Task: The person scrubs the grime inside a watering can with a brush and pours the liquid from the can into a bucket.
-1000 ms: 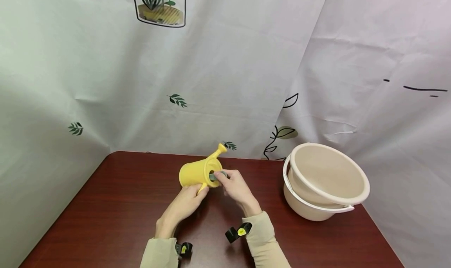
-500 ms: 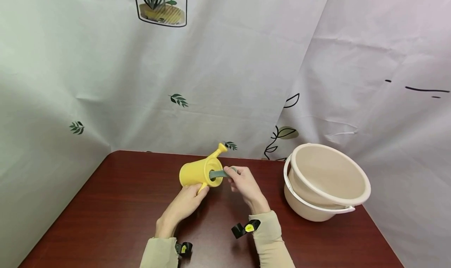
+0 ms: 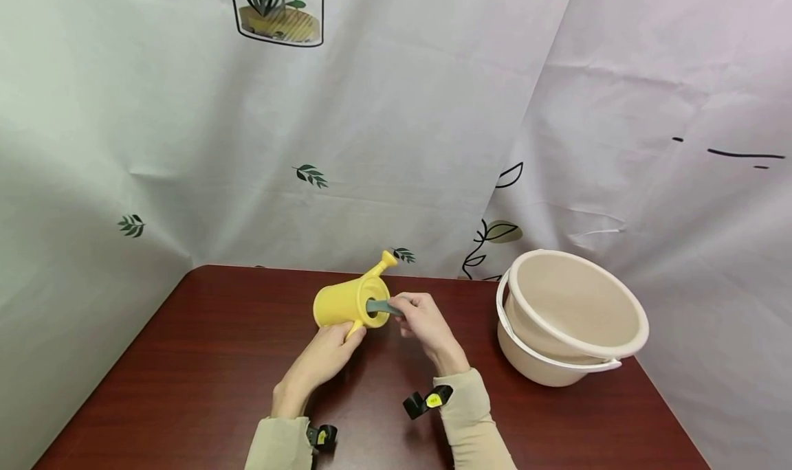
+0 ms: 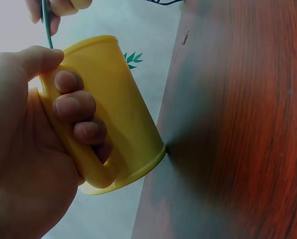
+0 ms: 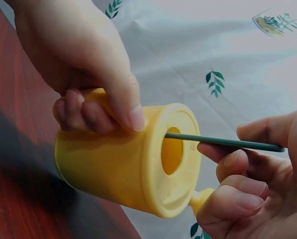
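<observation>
A small yellow watering can [image 3: 337,304] is tilted on its side above the table, its opening facing right and its spout [image 3: 381,262] up. My left hand [image 3: 323,354] grips the can's handle, fingers curled round it in the left wrist view. My right hand [image 3: 427,327] pinches a thin, flat grey-green tool [image 5: 213,140] between thumb and fingers. The tool's far end goes through the round hole in the can's top and is hidden inside, so its kind does not show. In the right wrist view it lies against the hole's edge.
Two cream basins, an upper one [image 3: 575,305] tilted inside a lower one [image 3: 544,374], stand at the table's right. A white cloth backdrop [image 3: 396,113] with leaf prints hangs behind the dark red-brown table [image 3: 204,360].
My right hand first drew the grey-green tool rightward, partly out of the can, then moved slightly back toward it. The left hand and can have stayed in place.
</observation>
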Available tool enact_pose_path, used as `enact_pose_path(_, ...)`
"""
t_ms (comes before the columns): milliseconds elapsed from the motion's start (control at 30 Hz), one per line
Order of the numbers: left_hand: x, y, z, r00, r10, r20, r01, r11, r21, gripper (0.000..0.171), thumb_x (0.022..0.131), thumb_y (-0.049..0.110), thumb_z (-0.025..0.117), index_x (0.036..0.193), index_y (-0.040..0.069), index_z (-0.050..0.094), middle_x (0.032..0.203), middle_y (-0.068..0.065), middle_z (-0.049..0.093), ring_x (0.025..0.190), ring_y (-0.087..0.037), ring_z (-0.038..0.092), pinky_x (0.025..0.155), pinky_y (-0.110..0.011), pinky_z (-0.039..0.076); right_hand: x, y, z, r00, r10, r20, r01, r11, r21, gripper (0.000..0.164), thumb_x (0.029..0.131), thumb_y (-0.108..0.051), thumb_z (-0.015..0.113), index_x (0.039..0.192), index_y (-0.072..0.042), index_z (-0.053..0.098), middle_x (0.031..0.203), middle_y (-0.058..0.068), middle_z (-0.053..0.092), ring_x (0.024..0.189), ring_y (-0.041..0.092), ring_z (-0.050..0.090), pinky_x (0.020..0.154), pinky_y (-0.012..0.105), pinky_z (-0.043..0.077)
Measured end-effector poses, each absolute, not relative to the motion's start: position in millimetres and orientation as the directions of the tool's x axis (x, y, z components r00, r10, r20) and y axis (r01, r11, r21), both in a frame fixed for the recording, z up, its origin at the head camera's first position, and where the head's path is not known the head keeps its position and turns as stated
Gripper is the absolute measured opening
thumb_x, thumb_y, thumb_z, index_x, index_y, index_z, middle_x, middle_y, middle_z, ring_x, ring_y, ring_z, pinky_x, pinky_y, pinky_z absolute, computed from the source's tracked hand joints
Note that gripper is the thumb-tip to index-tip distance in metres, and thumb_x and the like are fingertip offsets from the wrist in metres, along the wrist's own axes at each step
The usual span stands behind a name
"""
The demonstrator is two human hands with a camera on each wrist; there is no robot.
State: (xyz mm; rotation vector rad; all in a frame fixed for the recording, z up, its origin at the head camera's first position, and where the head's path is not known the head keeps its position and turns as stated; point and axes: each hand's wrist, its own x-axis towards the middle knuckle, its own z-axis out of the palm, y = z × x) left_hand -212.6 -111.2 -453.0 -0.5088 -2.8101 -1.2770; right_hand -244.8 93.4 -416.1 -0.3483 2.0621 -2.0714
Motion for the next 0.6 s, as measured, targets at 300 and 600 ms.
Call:
enact_pose_path(300, -212.2, -111.1, -452.8, -0.949, 0.289, 0.129, 0.286, 0.606, 0.742, 0.034, 0.103, 0.028, 0.052, 0.071, 0.016, 0.048, 0.06, 0.008, 0.035, 0.052, -0.006, 0.034, 0.055, -0.025, 0.035, -242.4, 81.8, -417.6, -0.937, -0.349, 0.01, -0.035, 0.067, -0.997, 0.024, 0.096, -0.012, 0.054, 0.088, 0.01, 0.06, 0.063, 0.004, 0.042, 0.047, 0.011, 0.029, 0.045, 0.025, 0.027)
enact_pose_path(600, -211.5, -111.6, -453.4, -0.951, 0.285, 0.123, 0.279, 0.61, 0.742, 0.034, 0.103, 0.028, 0.052, 0.071, 0.017, 0.048, 0.059, 0.008, 0.036, 0.052, -0.006, 0.035, 0.055, -0.025, 0.035, -237.5, 76.9, -412.6, -0.921, -0.388, -0.012, -0.024, 0.088, -0.996, 0.031, 0.101, -0.009, 0.049, 0.089, 0.02, 0.053, 0.066, 0.008, 0.043, 0.048, 0.012, 0.031, 0.046, 0.025, 0.029)
